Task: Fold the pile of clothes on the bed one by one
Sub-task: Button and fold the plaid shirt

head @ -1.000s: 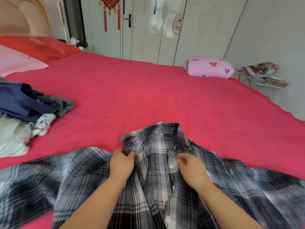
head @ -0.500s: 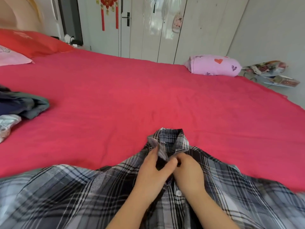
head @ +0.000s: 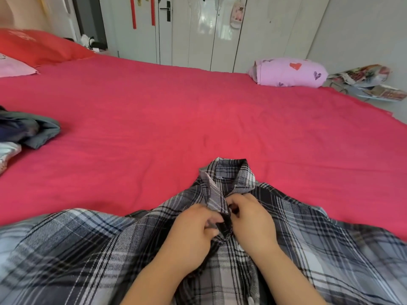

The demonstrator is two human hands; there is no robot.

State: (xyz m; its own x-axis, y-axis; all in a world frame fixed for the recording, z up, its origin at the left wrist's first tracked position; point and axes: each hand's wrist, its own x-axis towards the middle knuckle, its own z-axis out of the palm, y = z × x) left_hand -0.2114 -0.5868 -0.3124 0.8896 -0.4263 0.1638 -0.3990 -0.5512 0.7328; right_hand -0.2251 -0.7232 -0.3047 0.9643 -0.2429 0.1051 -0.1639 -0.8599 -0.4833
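A grey, black and white plaid shirt (head: 92,249) lies spread front-up on the red bed sheet (head: 176,119), its collar pointing away from me. My left hand (head: 193,230) pinches the left edge of the shirt's front opening just below the collar. My right hand (head: 251,219) pinches the opposite edge, and the two hands meet at the top of the placket. A white button shows just below my right hand. At the left edge lies the pile of clothes (head: 28,133), dark blue and grey garments over a pale one.
A lilac folded bundle with hearts (head: 288,72) sits at the bed's far right corner. Red and pink pillows (head: 37,45) lie at the far left. White wardrobe doors (head: 209,29) stand behind the bed. Patterned items rest on a rack (head: 370,84) at right.
My hands moved from flat on the shirt's chest to its neck and now pinch both placket edges together. The view shifted right, so less of the clothes pile shows.
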